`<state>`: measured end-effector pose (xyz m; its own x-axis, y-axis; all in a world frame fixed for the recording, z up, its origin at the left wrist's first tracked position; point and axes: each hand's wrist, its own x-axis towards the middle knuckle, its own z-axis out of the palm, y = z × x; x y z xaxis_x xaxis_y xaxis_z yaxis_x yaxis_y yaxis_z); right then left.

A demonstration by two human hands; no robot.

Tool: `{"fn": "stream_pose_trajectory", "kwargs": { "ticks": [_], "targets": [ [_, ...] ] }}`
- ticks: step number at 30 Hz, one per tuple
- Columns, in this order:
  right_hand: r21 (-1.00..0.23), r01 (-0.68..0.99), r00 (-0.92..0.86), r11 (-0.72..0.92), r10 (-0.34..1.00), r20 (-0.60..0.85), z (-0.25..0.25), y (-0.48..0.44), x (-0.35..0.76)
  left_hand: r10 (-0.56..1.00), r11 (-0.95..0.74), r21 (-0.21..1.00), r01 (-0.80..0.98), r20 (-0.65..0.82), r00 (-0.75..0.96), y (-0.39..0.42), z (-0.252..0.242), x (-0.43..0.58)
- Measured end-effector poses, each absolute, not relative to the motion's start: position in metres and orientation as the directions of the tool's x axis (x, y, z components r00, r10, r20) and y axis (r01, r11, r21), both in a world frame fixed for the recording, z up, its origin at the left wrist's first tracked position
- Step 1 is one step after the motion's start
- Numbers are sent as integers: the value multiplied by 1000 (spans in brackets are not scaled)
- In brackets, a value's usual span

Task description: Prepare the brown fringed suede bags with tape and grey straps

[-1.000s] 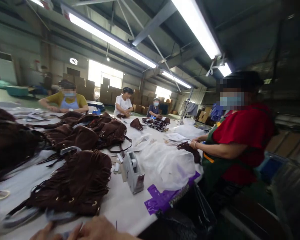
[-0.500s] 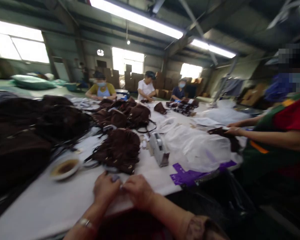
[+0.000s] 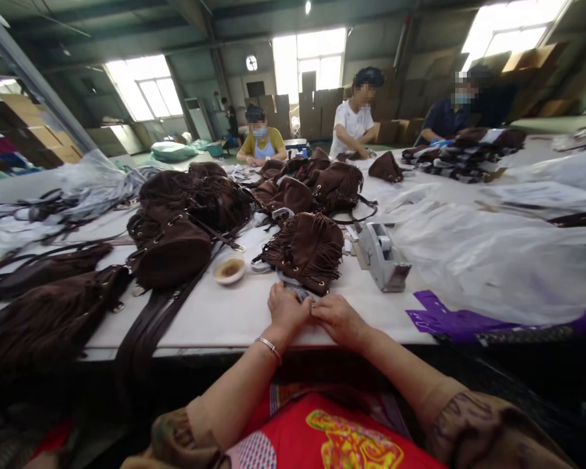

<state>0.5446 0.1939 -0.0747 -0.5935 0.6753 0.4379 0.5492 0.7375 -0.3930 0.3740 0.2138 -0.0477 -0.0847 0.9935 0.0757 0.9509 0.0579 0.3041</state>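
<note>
My left hand (image 3: pixel 287 311) and my right hand (image 3: pixel 338 318) meet at the near edge of the white table (image 3: pixel 234 316). Both have their fingers pinched together on a small piece between them, too small to name. A bracelet sits on my left wrist. Just beyond my fingers lies a brown fringed suede bag (image 3: pixel 306 251) with metal eyelets, its grey strap reaching toward my hands.
A small white dish (image 3: pixel 229 269) holding brown liquid stands left of the bag, a grey tape dispenser (image 3: pixel 381 255) to its right. More brown bags (image 3: pixel 170 244) and straps pile up at left; clear plastic bags (image 3: pixel 498 254) at right. Three people work at the far side.
The camera has swung left and tilted down, so both hands and the table edge came into full view. My hands stay together at the bag's strap.
</note>
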Motion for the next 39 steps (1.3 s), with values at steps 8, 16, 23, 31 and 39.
{"fn": "stream_pose_trajectory", "kwargs": {
  "ticks": [8, 16, 23, 31, 39],
  "targets": [
    [-398, 605, -516, 690, 720, 463, -75, 185, 534, 994, 78, 392, 917, 35, -99, 224, -40, 365],
    [-380, 625, -572, 682, 731, 372, -69, 186, 530, 992, 54, 407, 912, 82, -95, 217, -42, 366],
    [-401, 598, -563, 694, 720, 406, -73, 184, 535, 996, 61, 379, 924, 42, -83, 219, -43, 368],
    [-360, 632, -545, 687, 723, 424, -79, 191, 534, 1000, 21, 383, 924, -22, -13, 241, -38, 353],
    [-337, 575, -582, 745, 663, 471, -73, 193, 534, 998, 9, 318, 948, 58, -28, 236, -42, 365]
  ]
}}
